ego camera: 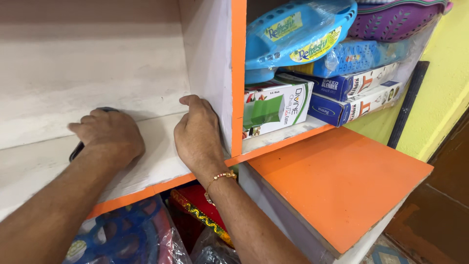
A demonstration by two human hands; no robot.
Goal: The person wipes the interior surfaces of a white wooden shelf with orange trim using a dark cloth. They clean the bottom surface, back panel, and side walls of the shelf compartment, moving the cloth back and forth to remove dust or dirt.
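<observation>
Left hand (108, 134) curled over a dark handled object (78, 149) on the white shelf (44, 166), grip closed around it. Object mostly hidden; its visible end points toward the lower left, long axis running diagonally toward the shelf's back. Right hand (198, 132) flat, fingers loose, resting against the white divider panel (210, 63), holding nothing. Boxed goods (276, 105) sit in the next compartment.

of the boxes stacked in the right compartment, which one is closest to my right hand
The white and green box, standing at the bottom left of the stack, just past the divider from your right hand; the blue boxes lie farther right.
</observation>
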